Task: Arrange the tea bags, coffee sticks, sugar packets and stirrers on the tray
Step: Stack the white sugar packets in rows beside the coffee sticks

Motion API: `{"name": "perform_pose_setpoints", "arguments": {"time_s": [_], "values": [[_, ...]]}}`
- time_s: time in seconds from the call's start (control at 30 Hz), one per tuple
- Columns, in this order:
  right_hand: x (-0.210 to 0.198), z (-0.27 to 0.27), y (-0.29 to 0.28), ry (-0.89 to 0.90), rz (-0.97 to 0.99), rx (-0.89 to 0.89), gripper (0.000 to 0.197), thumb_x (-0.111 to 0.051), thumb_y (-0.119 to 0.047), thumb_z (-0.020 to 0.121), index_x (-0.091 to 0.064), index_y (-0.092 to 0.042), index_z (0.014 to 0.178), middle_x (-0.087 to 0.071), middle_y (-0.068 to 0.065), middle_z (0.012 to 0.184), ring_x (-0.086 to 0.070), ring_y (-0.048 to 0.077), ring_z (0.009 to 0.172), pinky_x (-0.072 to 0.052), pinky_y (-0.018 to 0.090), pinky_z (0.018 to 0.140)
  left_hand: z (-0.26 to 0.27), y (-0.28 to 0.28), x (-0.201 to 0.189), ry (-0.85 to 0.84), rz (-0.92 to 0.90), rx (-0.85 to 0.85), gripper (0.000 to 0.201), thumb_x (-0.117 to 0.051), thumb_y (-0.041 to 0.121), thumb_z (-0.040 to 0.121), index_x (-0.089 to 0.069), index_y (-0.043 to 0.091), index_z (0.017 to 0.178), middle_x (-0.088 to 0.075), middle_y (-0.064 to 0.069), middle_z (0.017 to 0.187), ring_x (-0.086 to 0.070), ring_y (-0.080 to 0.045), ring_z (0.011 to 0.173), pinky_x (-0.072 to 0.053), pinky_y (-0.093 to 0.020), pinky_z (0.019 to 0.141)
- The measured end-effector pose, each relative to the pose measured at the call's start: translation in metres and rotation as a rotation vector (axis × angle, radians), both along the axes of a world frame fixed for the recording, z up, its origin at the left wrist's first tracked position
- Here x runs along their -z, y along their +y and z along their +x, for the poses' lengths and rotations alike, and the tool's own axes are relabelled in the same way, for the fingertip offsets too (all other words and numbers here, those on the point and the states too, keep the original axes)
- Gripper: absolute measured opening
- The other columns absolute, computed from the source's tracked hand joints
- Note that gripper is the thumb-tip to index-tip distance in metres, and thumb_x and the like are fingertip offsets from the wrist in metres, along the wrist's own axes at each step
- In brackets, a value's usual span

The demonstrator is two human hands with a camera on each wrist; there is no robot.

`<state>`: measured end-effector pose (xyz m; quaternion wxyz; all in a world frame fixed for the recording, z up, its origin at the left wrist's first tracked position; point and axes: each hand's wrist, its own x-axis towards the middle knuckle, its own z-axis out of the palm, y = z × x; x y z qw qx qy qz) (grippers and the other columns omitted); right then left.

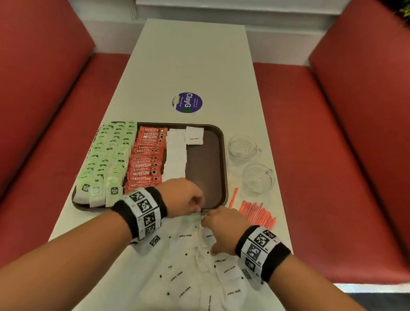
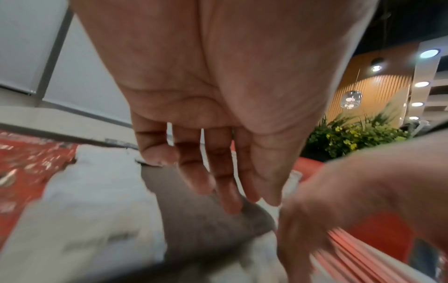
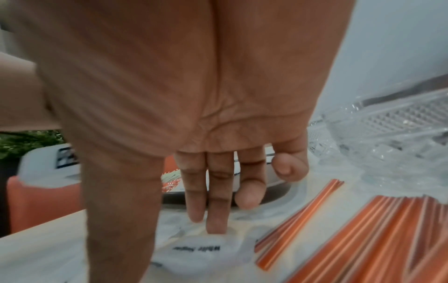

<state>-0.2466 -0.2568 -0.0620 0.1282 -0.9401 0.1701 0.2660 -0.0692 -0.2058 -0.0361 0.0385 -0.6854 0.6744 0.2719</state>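
Observation:
A brown tray [image 1: 205,170] holds rows of green tea bags [image 1: 106,158], red coffee sticks [image 1: 146,158] and a column of white sugar packets [image 1: 176,153]. One more packet [image 1: 194,135] lies at the tray's far end. Loose sugar packets [image 1: 191,263] are strewn on the table in front of me. My left hand [image 1: 188,200] hovers over the tray's near edge, fingers [image 2: 230,199] straight and holding nothing that I can see. My right hand [image 1: 221,225] reaches down beside it, two straight fingertips [image 3: 215,224] touching a loose sugar packet [image 3: 196,249]. Orange stirrers [image 1: 258,212] lie just to its right.
Two glass cups [image 1: 242,148] [image 1: 258,179] stand right of the tray. One stirrer [image 1: 233,197] lies apart from the pile, near the tray's corner. A round purple sticker [image 1: 187,102] is on the white table beyond the tray. Red benches [image 1: 44,119] flank the table.

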Motion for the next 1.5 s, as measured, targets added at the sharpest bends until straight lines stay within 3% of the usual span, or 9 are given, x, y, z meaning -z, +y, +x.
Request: {"name": "perform_pose_setpoints", "arguments": {"time_s": [0.33,0.6,0.73,0.87,1.03,1.17,1.23,1.37,1.5], "values": [[0.000,0.000,0.005,0.099,0.008,0.029,0.052,-0.074,-0.047,0.084,-0.061,-0.016,0.124,-0.063,0.008,0.111,-0.058,0.028,0.102,-0.053,0.043,0.087,-0.025,0.056,0.040,-0.125,0.111,-0.039,0.049,-0.074,0.037,0.084,-0.055,0.023,0.127,-0.060,0.000,0.119,-0.058,-0.022,0.106,-0.048,-0.034,0.087],[-0.008,0.004,0.011,0.133,0.016,0.007,0.047,-0.072,-0.041,0.088,-0.061,-0.016,0.127,-0.062,0.007,0.118,-0.058,0.027,0.106,-0.051,0.038,0.088,-0.028,0.059,0.034,-0.155,0.136,-0.022,0.032,-0.071,0.038,0.087,-0.062,0.014,0.106,-0.061,-0.006,0.108,-0.058,-0.024,0.096,-0.046,-0.033,0.078],[-0.003,-0.001,0.011,0.068,0.108,0.095,0.041,-0.072,-0.032,0.089,-0.052,-0.021,0.123,-0.063,0.005,0.115,-0.060,0.026,0.099,-0.047,0.034,0.080,-0.019,0.062,0.031,-0.055,0.081,-0.111,0.032,-0.068,0.036,0.089,-0.063,0.018,0.115,-0.064,-0.001,0.112,-0.059,-0.020,0.100,-0.049,-0.032,0.083],[-0.007,0.000,0.004,-0.009,0.176,0.181,0.045,-0.067,-0.020,0.092,-0.053,-0.016,0.134,-0.061,0.007,0.126,-0.059,0.027,0.112,-0.048,0.032,0.089,0.000,0.063,0.024,0.103,-0.017,-0.230,0.032,-0.067,0.033,0.090,-0.057,0.028,0.121,-0.066,0.006,0.109,-0.063,-0.016,0.099,-0.050,-0.032,0.084],[-0.017,0.005,-0.006,-0.157,0.230,0.257,0.033,-0.060,-0.026,0.096,-0.059,-0.009,0.124,-0.064,0.007,0.121,-0.060,0.024,0.107,-0.050,0.032,0.088,0.016,0.059,0.006,0.213,-0.170,-0.289,0.014,-0.066,0.030,0.091,-0.064,0.029,0.105,-0.064,0.013,0.089,-0.058,-0.005,0.079,-0.043,-0.022,0.070],[-0.018,0.012,-0.017,-0.338,0.421,0.411,0.003,-0.047,-0.015,0.100,-0.046,-0.018,0.101,-0.070,0.001,0.095,-0.066,0.021,0.082,-0.046,0.021,0.055,0.026,0.052,-0.005,0.297,-0.262,-0.397,0.017,-0.071,0.018,0.081,-0.061,0.032,0.082,-0.066,0.013,0.073,-0.054,0.001,0.062,-0.043,-0.021,0.059],[-0.020,0.016,-0.020,-0.449,0.445,0.449,0.008,-0.049,-0.021,0.102,-0.041,-0.020,0.102,-0.066,0.002,0.089,-0.059,0.017,0.071,-0.044,0.025,0.058,0.029,0.047,-0.006,0.354,-0.297,-0.420,0.023,-0.074,0.017,0.081,-0.058,0.033,0.087,-0.068,0.009,0.076,-0.055,-0.001,0.061,-0.049,-0.026,0.060],[-0.024,0.028,-0.026,-0.566,0.424,0.476,0.019,-0.064,-0.039,0.095,-0.051,-0.026,0.100,-0.059,-0.008,0.090,-0.053,0.006,0.076,-0.039,0.022,0.063,0.031,0.036,-0.004,0.506,-0.362,-0.465,0.037,-0.075,0.015,0.084,-0.054,0.037,0.104,-0.067,0.006,0.094,-0.068,-0.014,0.081,-0.058,-0.031,0.070],[-0.024,0.037,-0.036,-0.643,0.406,0.507,0.014,-0.063,-0.030,0.096,-0.059,-0.019,0.087,-0.063,-0.001,0.083,-0.059,0.018,0.078,-0.049,0.033,0.069,0.030,0.024,-0.005,0.560,-0.397,-0.493,0.029,-0.075,0.015,0.085,-0.060,0.035,0.100,-0.066,0.007,0.092,-0.067,-0.013,0.080,-0.058,-0.029,0.070]]}}
